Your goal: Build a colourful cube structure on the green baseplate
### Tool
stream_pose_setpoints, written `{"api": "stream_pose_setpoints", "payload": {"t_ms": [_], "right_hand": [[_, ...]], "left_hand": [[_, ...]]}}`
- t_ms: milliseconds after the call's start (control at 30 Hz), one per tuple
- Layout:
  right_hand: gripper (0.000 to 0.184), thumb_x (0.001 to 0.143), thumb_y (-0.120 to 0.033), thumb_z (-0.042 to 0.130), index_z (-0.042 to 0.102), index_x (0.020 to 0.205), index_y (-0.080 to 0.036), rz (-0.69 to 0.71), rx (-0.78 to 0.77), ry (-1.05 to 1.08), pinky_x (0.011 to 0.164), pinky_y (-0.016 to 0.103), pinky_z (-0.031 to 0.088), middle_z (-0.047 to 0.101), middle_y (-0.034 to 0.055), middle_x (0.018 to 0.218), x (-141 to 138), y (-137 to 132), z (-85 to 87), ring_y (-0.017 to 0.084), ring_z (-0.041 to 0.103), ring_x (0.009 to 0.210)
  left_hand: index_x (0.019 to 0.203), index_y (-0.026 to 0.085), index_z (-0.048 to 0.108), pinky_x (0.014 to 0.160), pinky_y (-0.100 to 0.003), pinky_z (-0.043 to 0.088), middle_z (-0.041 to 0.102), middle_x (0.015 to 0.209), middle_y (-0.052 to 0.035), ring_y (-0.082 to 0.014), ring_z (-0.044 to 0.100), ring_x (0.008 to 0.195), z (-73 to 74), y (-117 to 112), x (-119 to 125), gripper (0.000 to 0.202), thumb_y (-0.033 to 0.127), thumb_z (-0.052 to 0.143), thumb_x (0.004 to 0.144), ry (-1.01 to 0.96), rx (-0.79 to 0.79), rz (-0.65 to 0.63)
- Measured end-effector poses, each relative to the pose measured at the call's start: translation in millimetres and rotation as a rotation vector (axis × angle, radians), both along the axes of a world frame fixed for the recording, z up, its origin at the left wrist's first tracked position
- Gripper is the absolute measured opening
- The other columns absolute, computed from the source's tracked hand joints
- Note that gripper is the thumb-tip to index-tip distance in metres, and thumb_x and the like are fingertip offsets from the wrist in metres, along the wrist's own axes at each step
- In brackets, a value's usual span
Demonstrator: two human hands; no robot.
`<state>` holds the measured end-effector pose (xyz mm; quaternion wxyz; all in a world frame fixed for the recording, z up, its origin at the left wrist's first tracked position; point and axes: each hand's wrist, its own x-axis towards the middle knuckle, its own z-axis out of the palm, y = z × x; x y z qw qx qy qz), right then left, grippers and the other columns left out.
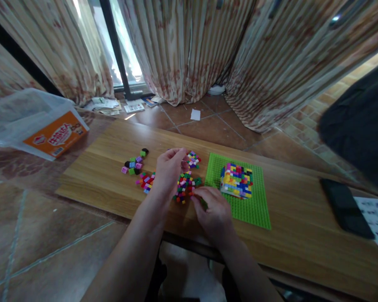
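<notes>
Small loose building bricks (185, 182) in many colours lie in a pile at the middle of the wooden table. My left hand (167, 171) is over the pile, thumb and fingers pinched together; whatever is between them is too small to make out. At the pile's near right edge, my right hand (216, 209) has its thumb and forefinger closed, close to small red and orange bricks. I cannot tell what it pinches. Right of the pile, a block built of multicoloured bricks (236, 180) stands on a green studded baseplate (255, 214).
Larger bricks (132, 165) form a separate group to the left. A clear plastic tub (38, 121) with an orange label stands past the table's left end. A dark phone (345, 205) and a written sheet (374, 218) lie at the right. Curtains (189, 50) hang behind.
</notes>
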<state>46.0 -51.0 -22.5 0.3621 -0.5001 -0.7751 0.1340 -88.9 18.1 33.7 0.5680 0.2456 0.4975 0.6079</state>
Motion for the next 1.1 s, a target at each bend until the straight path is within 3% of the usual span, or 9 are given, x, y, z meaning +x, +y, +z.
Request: {"api": "stream_pose_setpoints", "payload": {"t_ms": [167,500,733,1100], "right_hand": [[0.014,0.085,-0.023,0.063,0.068,0.097,-0.020,0.010,-0.037,-0.075,0.080,0.037,0.052,0.070,0.0072,0.095,-3,-1,-3.8,0.022,0.062,0.088],[0.021,0.088,-0.016,0.053,0.069,0.102,-0.018,-0.005,-0.008,-0.162,0.080,0.037,0.049,0.067,0.0089,0.092,-8,-2,-7.6,0.023,0.060,0.088],[0.024,0.088,-0.012,0.050,0.066,0.103,-0.020,-0.045,-0.044,0.095,0.078,0.032,0.053,0.068,0.0059,0.092,-6,-3,3.8,0.018,0.063,0.086],[0.010,0.085,-0.021,0.060,0.070,0.086,-0.022,-0.317,0.041,0.397,0.073,0.030,0.055,0.068,0.0039,0.090,34,9,22.9,0.016,0.066,0.083]], "left_hand": [[0.068,0.015,0.060,0.047,-0.018,0.038,0.057,0.060,0.0042,-0.0045,0.048,0.046,-0.4,0,-2,0.016,0.028,0.070,0.067,-0.005,-0.005,-0.006],[0.066,0.016,0.060,0.051,-0.020,0.044,0.056,0.058,0.0038,-0.0059,0.048,0.047,-1.0,-1,1,0.019,0.030,0.072,0.065,0.023,-0.010,-0.023],[0.067,0.015,0.062,0.050,-0.019,0.043,0.058,0.059,0.0033,-0.0057,0.048,0.047,-2.5,0,4,0.015,0.027,0.072,0.064,0.025,-0.021,-0.060],[0.069,0.015,0.064,0.046,-0.019,0.036,0.056,0.057,0.0035,-0.0068,0.047,0.047,-5.7,-5,22,0.011,0.026,0.066,0.070,0.223,0.015,-0.231]]}}
